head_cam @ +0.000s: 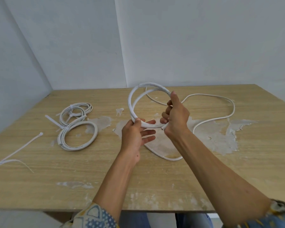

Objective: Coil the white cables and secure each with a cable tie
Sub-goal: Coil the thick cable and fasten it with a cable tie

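Head view: left hand (pixel 135 134) pinches the coil (pixel 129 102) at its near edge, other fingers (pixel 148 132) spread; right hand (pixel 176 116) curls round its right side. Coil hangs above the table (pixel 105 170), tail (pixel 233 109) trailing right. It looks light, stiff and springy; best gripped where loops overlap.

Both forearms extended forward; left hand (pixel 135 134) pinches white cable (pixel 129 102), other fingers straight; right hand (pixel 176 116) curls round it.
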